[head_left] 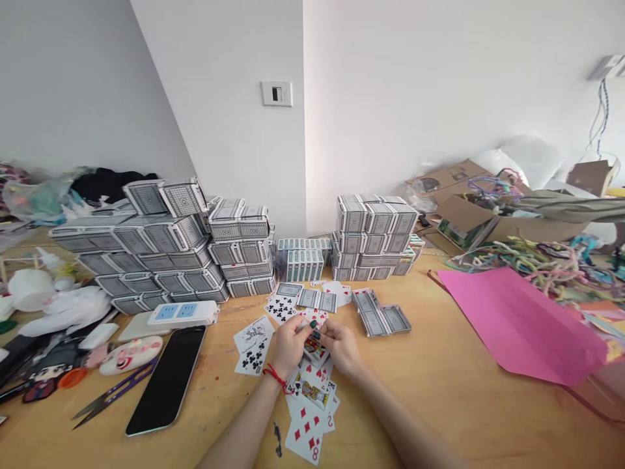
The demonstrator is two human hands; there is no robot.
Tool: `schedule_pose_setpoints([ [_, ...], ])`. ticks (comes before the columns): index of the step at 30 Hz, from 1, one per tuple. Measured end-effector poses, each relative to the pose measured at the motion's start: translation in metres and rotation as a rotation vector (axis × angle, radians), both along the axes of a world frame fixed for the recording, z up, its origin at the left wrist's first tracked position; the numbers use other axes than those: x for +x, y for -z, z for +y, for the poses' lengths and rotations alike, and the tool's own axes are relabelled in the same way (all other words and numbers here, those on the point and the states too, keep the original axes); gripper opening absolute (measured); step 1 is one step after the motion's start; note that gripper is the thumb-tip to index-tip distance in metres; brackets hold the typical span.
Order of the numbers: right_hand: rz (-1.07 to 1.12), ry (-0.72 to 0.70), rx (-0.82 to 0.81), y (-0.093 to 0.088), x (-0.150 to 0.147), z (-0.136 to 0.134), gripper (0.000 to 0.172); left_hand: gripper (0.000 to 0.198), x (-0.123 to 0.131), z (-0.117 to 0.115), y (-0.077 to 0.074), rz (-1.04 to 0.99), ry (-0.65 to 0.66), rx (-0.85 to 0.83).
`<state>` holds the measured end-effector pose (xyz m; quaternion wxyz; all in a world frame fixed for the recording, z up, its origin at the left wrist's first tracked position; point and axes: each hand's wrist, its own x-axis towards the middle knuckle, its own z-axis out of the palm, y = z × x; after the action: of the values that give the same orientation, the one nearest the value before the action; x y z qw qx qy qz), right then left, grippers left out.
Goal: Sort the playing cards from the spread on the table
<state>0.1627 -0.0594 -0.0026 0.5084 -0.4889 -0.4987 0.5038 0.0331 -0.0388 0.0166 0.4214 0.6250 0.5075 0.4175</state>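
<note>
My left hand, with dark green nails and a red string bracelet at the wrist, pinches a playing card together with my right hand. The fingers mostly cover that card, so its face and any fold in it cannot be made out. Face-up playing cards lie under and below the hands, among them a king and an eight of diamonds. A joker and a ten of clubs lie to the left. Just beyond the hands are cards with grey backs. To the right sits an L-shaped piece of joined cards.
Blocks built of grey-backed cards stand stacked at left, mid-left and right. Small green-and-white boxes sit between. On the left lie a phone, scissors and a power strip; on the right, pink paper.
</note>
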Motion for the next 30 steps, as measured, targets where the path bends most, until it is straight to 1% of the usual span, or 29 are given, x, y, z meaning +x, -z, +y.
schedule_pose_setpoints([
  [3,-0.076,0.056,0.021,0.000,0.001,0.000,0.016,0.019,0.002,-0.002,-0.001,0.084,-0.020,0.095],
  [5,-0.069,0.033,0.011,-0.001,0.002,0.000,0.014,0.022,0.001,-0.002,-0.002,0.100,-0.015,0.107],
  [7,-0.016,-0.020,-0.008,-0.004,0.004,0.000,0.011,0.023,0.000,-0.001,-0.003,0.084,0.021,0.075],
  [9,0.062,-0.062,-0.031,-0.006,0.004,0.000,0.013,0.023,-0.002,0.001,-0.003,0.026,0.085,0.016],
  [11,0.126,-0.070,-0.048,-0.007,0.003,0.000,0.017,0.025,-0.005,0.002,-0.001,-0.059,0.136,-0.043],
  [13,0.155,-0.072,-0.059,-0.007,0.002,-0.001,0.021,0.027,-0.007,0.004,0.002,-0.127,0.150,-0.079],
  [16,0.146,-0.097,-0.059,-0.007,0.001,-0.001,0.022,0.028,-0.008,0.005,0.005,-0.176,0.117,-0.099],
  [20,0.115,-0.107,-0.024,-0.009,0.004,0.000,0.027,0.028,-0.008,0.005,0.004,-0.183,0.084,-0.114],
  [24,0.097,-0.110,-0.009,-0.011,0.007,0.002,0.029,0.028,-0.006,0.003,0.003,-0.131,0.076,-0.096],
  [27,0.128,-0.113,-0.039,-0.012,0.006,0.002,0.027,0.030,-0.006,0.003,0.001,-0.053,0.040,-0.042],
  [30,0.130,-0.090,-0.009,-0.013,0.006,0.002,0.024,0.025,-0.004,0.001,-0.002,0.012,0.051,0.012],
])
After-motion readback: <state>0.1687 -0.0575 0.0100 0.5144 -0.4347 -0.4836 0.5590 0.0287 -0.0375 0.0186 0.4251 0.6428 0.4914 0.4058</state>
